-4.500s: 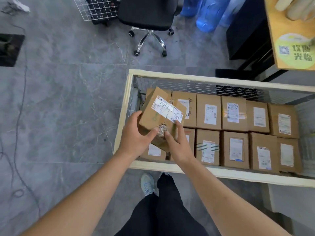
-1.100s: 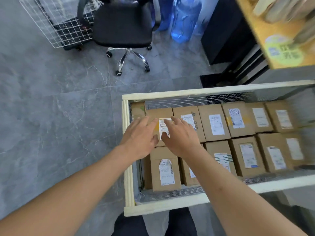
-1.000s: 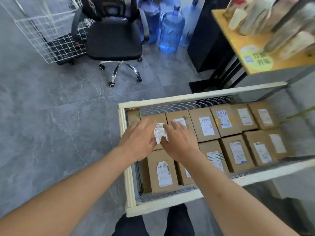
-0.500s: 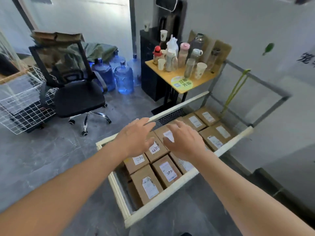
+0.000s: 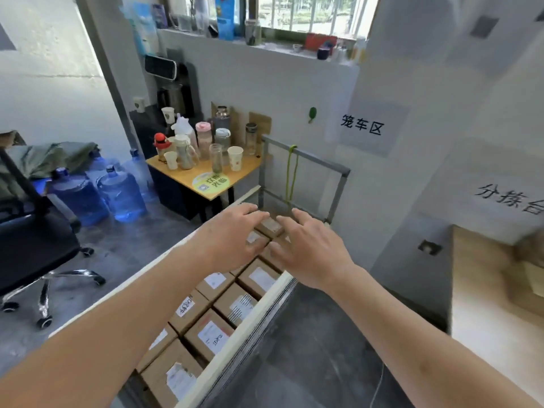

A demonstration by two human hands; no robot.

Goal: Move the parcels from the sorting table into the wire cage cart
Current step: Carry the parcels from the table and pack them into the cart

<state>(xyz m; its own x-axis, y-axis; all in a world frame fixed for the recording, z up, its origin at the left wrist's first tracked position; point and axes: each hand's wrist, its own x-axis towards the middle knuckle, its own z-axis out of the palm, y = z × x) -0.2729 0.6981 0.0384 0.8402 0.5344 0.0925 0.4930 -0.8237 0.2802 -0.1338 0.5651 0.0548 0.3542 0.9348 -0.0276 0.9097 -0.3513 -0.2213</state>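
Observation:
The wire cage cart (image 5: 259, 313) with a pale rim runs from the lower left up to the middle, packed with several brown labelled parcels (image 5: 210, 335) in two rows. My left hand (image 5: 232, 237) and my right hand (image 5: 306, 248) hover side by side above the far parcels, fingers spread and relaxed, holding nothing. The sorting table (image 5: 482, 328) shows at the right edge, with a blurred brown parcel (image 5: 527, 278) on it.
A small yellow table (image 5: 217, 187) crowded with bottles and cups stands just beyond the cart. Blue water jugs (image 5: 120, 195) line the wall at left. A black office chair (image 5: 26, 248) sits at far left. Grey floor lies between the cart and the sorting table.
Both hands let go of the parcel they set down in the cart and lifted off it, empty. My view swung up and to the right, bringing the wall and sorting table into sight.

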